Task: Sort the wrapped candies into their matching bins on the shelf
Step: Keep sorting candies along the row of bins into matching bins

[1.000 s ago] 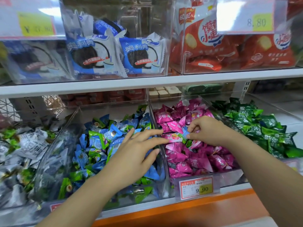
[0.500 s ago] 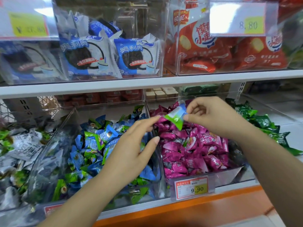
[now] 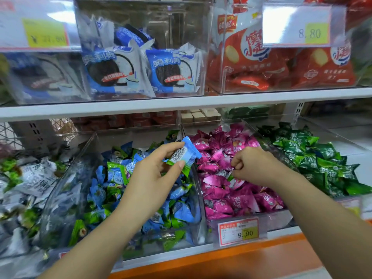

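L hand point(image 3: 159, 172) at approx 9 o'clock pinches blue-green candy point(image 3: 186, 155) thumb vs fingertips, right above the divider. Best to move it toward 8 o'clock and release low over blue-green bin point(image 3: 66, 190), clear of pink bin point(image 3: 279, 219). R hand point(image 3: 251, 166) at 3 o'clock, fingers curled among pink wrappers; can't tell if it pinches one.

The near price tag point(image 3: 239, 231) on the pink-candy bin point(image 3: 278, 218) reads 9.90. The far right tag point(image 3: 296, 25) reads 8.80. The blue cookie packs point(image 3: 171, 71) read 奥利奥.
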Demonstrator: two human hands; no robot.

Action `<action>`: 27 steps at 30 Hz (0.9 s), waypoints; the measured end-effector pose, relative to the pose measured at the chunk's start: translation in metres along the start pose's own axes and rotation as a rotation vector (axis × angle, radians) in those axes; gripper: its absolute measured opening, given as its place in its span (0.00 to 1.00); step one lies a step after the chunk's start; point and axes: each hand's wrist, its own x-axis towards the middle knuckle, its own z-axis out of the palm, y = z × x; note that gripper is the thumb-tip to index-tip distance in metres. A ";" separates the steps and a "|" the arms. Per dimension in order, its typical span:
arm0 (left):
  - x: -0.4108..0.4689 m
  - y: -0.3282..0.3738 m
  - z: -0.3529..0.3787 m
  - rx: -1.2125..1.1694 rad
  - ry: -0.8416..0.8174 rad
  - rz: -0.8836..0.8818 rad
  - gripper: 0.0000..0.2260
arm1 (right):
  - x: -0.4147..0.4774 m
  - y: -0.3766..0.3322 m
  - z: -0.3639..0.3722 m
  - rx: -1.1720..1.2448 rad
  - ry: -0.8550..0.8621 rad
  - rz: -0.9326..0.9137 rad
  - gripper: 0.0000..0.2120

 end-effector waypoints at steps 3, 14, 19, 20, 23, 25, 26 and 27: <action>0.000 -0.001 -0.002 0.046 0.008 0.002 0.17 | 0.001 -0.005 0.002 -0.018 -0.005 0.013 0.04; 0.000 -0.009 -0.009 0.122 0.013 -0.009 0.15 | -0.002 0.005 -0.005 0.248 0.218 0.001 0.14; 0.010 -0.018 -0.025 0.227 0.127 0.004 0.14 | -0.015 0.009 -0.025 0.684 0.201 0.016 0.03; 0.012 -0.022 -0.029 0.297 0.140 -0.014 0.14 | -0.017 0.007 -0.026 0.734 0.196 0.019 0.03; 0.016 -0.032 -0.040 0.617 0.171 -0.095 0.15 | -0.020 -0.002 -0.026 0.874 0.233 0.032 0.03; 0.015 -0.029 -0.042 0.645 0.197 -0.073 0.15 | -0.023 -0.010 -0.025 0.989 0.214 0.018 0.04; 0.013 -0.024 -0.042 0.578 0.186 -0.021 0.14 | -0.025 -0.014 -0.024 1.033 0.200 0.004 0.04; 0.009 -0.017 -0.040 0.467 0.152 0.036 0.13 | -0.027 -0.019 -0.024 1.070 0.190 -0.010 0.04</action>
